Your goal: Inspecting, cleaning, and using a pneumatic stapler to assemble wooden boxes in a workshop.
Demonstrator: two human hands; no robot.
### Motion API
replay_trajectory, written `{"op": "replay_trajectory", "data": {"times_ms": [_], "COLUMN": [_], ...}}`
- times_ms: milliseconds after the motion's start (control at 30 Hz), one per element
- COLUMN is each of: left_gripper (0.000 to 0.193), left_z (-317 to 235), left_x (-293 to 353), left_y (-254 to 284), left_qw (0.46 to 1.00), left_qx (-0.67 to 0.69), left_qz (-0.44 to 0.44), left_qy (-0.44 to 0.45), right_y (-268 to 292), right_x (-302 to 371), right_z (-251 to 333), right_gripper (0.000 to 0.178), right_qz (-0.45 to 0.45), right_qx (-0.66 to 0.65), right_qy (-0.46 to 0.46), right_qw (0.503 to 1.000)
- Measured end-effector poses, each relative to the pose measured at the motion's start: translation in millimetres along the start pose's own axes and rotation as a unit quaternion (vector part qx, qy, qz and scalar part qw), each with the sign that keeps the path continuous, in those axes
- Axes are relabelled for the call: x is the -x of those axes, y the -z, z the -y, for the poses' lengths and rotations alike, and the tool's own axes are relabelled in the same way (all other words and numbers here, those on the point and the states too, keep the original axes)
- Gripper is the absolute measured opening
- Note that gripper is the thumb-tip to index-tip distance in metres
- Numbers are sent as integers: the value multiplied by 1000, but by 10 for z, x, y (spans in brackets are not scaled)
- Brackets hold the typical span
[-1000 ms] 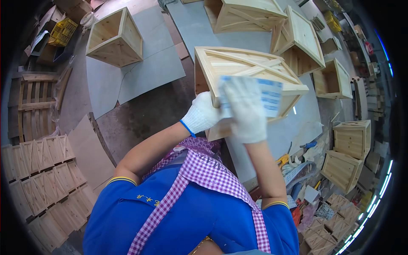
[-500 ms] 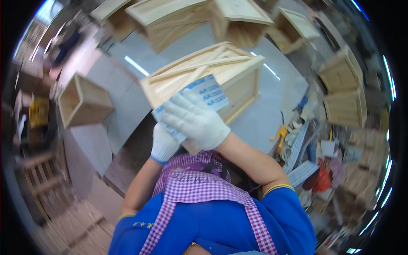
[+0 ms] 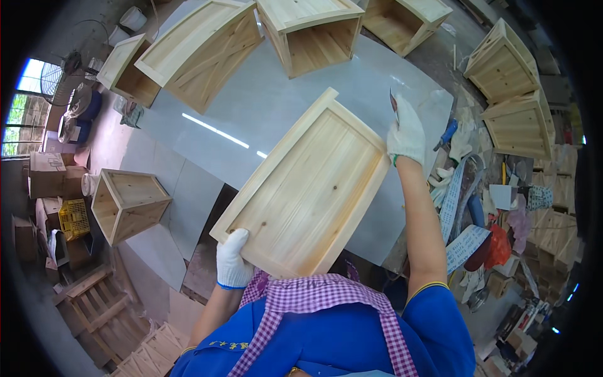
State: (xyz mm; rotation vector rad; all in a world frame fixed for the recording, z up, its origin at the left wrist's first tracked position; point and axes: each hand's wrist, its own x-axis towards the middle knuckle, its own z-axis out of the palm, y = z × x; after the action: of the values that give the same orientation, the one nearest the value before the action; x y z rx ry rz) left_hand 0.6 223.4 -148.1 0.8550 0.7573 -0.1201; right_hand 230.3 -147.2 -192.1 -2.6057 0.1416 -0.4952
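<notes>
I now have the wooden crate (image 3: 301, 188) turned from its braced side to a plain face, by the grey tabletop (image 3: 289, 107); my left hand (image 3: 233, 259) grips its near-left edge, my right hand (image 3: 406, 133) pinches a thin dark piece (image 3: 394, 102) beside its right corner.

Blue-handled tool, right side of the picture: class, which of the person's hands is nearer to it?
Right. The right hand is just left of the blue-handled tool, not touching it; the left hand is farther off, gripping the wooden box at its near end.
</notes>
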Motion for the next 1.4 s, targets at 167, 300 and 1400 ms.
{"op": "replay_trajectory", "data": {"times_ms": [167, 300, 1400], "left_gripper": [58, 58, 69], "left_z": [162, 227, 451], "left_x": [-47, -64, -151], "left_y": [143, 132, 286], "left_qw": [996, 996, 998], "left_qx": [18, 3, -55], "left_qz": [-58, -58, -21], "left_qy": [70, 60, -6], "right_y": [95, -240, -502], "right_x": [-131, 42, -263], "right_z": [739, 1358, 2173], "right_gripper": [53, 38, 31], "right_qz": [49, 91, 305], "right_qx": [163, 175, 215], "right_qy": [98, 158, -21], "right_qw": [981, 968, 928]}}
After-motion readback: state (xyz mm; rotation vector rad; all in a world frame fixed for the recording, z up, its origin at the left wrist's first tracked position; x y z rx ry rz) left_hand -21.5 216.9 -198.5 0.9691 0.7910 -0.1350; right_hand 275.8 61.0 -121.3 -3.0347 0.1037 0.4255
